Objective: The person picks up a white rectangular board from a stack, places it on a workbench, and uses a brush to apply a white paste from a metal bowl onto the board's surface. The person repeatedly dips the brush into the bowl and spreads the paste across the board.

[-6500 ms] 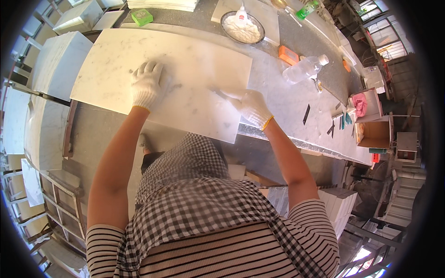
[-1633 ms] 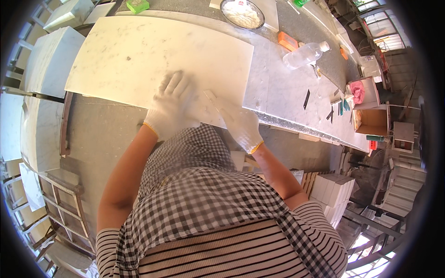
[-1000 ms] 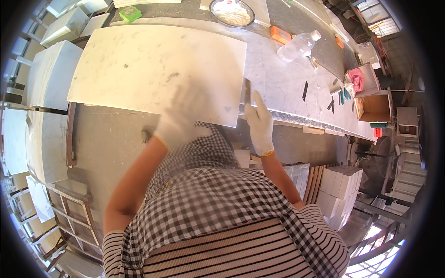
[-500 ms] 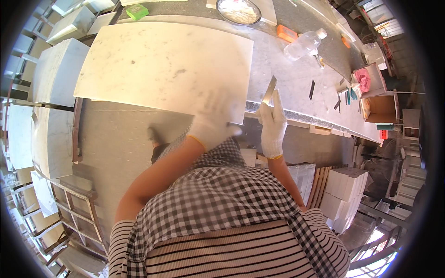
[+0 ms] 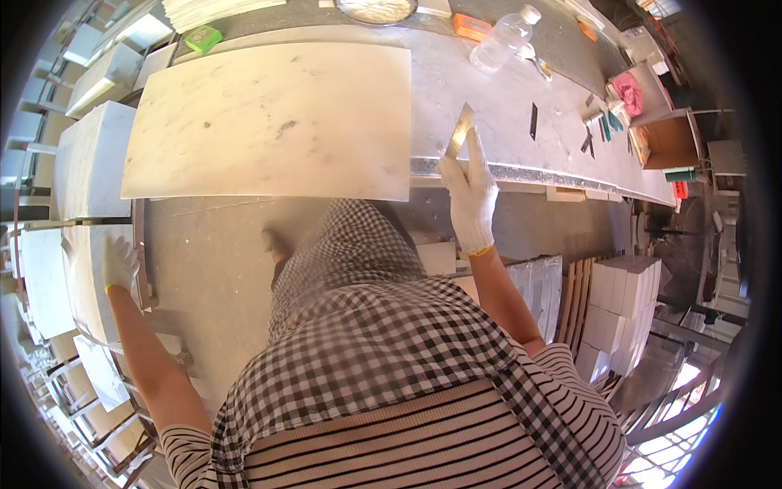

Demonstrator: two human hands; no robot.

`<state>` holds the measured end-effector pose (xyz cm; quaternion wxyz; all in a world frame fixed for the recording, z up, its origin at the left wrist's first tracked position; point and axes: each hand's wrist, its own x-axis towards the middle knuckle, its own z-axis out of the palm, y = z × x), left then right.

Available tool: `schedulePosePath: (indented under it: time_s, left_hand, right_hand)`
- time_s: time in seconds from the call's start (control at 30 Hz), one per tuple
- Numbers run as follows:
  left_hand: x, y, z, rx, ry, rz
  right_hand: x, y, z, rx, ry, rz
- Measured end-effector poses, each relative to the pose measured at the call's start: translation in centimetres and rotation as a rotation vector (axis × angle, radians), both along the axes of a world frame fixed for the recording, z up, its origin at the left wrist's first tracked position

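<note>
A large white marble slab (image 5: 269, 122) lies flat on the long grey workbench (image 5: 489, 106). My right hand (image 5: 468, 187), in a white glove, is shut on a thin metal scraper blade (image 5: 459, 130) and holds it upright just right of the slab's near corner. My left hand (image 5: 118, 262), also gloved, reaches far out to the left and rests with spread fingers on the edge of a stack of pale stone slabs (image 5: 85, 273) beside me.
On the bench behind the slab stand a clear plastic bottle (image 5: 503, 39), an orange block (image 5: 472, 26), a round dish (image 5: 376, 8) and a green sponge (image 5: 203, 38). Small tools, a pink cloth (image 5: 629, 91) and a cardboard box (image 5: 664, 140) lie right. White tile stacks (image 5: 619, 314) sit below.
Both hands left the slab. My right hand took up the metal blade and raised it at the bench edge. My left hand swung away down to the stacked slabs on the left.
</note>
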<state>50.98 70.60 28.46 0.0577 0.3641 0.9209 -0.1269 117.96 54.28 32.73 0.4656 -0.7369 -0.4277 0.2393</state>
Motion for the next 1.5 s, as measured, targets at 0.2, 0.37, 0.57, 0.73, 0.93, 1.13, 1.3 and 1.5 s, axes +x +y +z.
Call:
schedulePosePath:
  time_s: [0.2, 0.37, 0.57, 0.73, 0.93, 1.13, 1.3, 1.5]
  left_hand:
    - [1.4, -1.5, -2.5, 0.466, 0.066, -0.114]
    - [11.6, -1.5, -2.8, 0.710, -0.396, -0.217]
    - [26.7, -6.2, -4.2, 1.054, -0.909, 0.308]
    - [35.1, -9.1, -2.7, 0.715, -1.640, 0.391]
    - [38.6, -9.0, -2.5, 0.379, -2.013, 0.376]
    - [42.0, -8.2, -4.7, 0.454, -2.295, 0.420]
    - [42.5, -8.7, -2.8, 0.466, -1.999, 0.225]
    - [40.8, -10.0, -1.6, 0.538, -1.922, 0.145]
  right_hand:
    - [0.1, 0.5, -0.1, -0.044, -0.031, 0.048]
    - [0.7, 0.7, -1.5, -0.107, -0.077, 0.115]
    - [3.3, 1.0, -3.0, -0.259, 0.045, -0.007]
    - [7.2, 2.7, -4.7, -0.186, -0.134, -0.018]
    - [8.4, 3.4, -4.7, -0.257, -0.534, -0.017]
    - [5.6, 3.1, -2.1, -0.172, -0.493, 0.071]
    - [2.6, 3.8, -1.9, -0.247, -0.261, 0.241]
    - [0.2, 3.7, -2.6, -0.179, -0.141, 0.348]
